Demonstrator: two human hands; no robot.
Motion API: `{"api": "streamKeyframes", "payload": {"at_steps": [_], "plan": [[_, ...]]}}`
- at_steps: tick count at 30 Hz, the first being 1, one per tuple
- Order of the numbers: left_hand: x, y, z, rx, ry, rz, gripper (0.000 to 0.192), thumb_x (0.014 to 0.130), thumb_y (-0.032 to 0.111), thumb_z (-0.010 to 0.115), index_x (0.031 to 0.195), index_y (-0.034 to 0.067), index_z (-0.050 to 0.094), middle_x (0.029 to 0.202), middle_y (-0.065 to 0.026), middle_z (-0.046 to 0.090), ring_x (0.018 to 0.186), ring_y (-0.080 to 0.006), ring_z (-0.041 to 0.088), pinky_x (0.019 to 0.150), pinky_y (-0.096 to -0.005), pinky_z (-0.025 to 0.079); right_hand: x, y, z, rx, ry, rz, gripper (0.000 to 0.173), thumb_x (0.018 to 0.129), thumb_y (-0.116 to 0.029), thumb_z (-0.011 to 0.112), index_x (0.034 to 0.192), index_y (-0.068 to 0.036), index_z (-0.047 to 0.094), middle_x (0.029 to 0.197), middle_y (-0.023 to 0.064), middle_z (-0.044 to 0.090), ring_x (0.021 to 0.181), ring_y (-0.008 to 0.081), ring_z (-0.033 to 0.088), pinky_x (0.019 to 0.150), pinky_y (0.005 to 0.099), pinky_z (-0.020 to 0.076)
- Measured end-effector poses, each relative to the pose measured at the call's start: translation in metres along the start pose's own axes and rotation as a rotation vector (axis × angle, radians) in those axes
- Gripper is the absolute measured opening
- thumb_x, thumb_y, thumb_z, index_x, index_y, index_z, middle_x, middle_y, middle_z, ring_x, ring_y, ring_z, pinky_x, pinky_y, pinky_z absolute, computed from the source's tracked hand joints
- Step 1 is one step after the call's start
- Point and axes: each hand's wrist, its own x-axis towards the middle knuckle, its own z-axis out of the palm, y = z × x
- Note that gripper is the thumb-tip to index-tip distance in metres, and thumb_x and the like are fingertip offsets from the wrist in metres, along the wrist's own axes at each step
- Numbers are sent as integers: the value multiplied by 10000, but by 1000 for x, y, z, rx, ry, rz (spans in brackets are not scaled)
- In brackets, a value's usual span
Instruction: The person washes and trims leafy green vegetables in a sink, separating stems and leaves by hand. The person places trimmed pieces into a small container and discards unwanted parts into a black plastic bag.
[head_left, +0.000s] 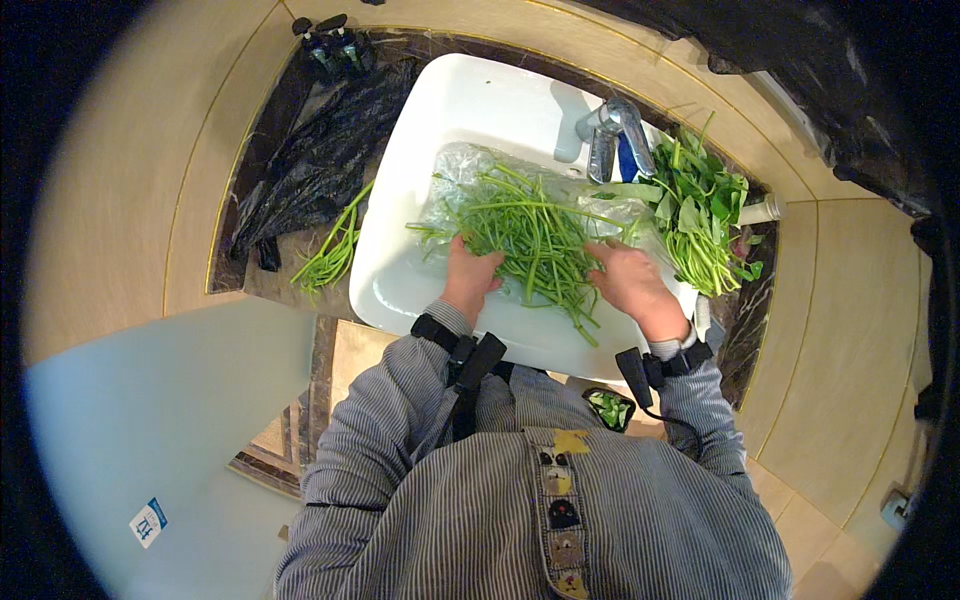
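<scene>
A white washbasin (420, 142) lies before me with a clear plastic bag (457, 169) in it. A loose heap of green leafy-vegetable stems (532, 232) rests on the bag. At the heap's lower left edge is my left hand (471, 277), thumb and fingers apart and touching the stems. On the opposite side my right hand (634, 281) reaches in, its fingertips against the stems. Some fingers of both hands are hidden by the greens, so whether they grip is unclear. A chrome faucet (619, 139) stands at the basin's back right.
A bunch of leafy greens (697, 217) lies right of the basin. Left are a few stems (334, 251), a black plastic bag (322, 150) and two pump bottles (330, 49). Below, a dark container (611, 409) holds leaves. A frosted panel (172, 397) stands lower left.
</scene>
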Motion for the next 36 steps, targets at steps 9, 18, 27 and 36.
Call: {"api": "streamKeyframes", "payload": {"at_steps": [9,18,27,36], "plan": [[-10,-1,4,-84,179,5,691,702,153,687,1212,20,241,1006,-141,480,786,-204,514,552,-328,452,73,-12,42,304,275,78,789,621,-363,725,1246,-14,394,1139,220,517,1039,323,515,882,361,411],[8,-6,7,-94,60,-64,636,707,22,633,1218,82,259,938,-108,554,690,-167,551,481,-296,444,86,18,40,482,-84,10,589,607,-136,660,1153,-1,485,1050,216,568,982,345,539,866,338,417],[5,-9,-5,-51,121,181,656,737,7,592,1266,107,217,948,-103,553,699,-182,555,496,-291,464,47,29,35,230,13,-36,802,679,-199,694,1327,-37,251,1323,211,337,1207,322,360,994,334,308],[1,-1,4,-120,-148,-41,744,773,177,604,1338,92,127,1136,-108,465,899,-205,504,656,-375,437,43,-31,74,54,-8,85,1086,470,-436,768,1326,-33,233,1267,277,352,1127,401,408,930,426,358]]}}
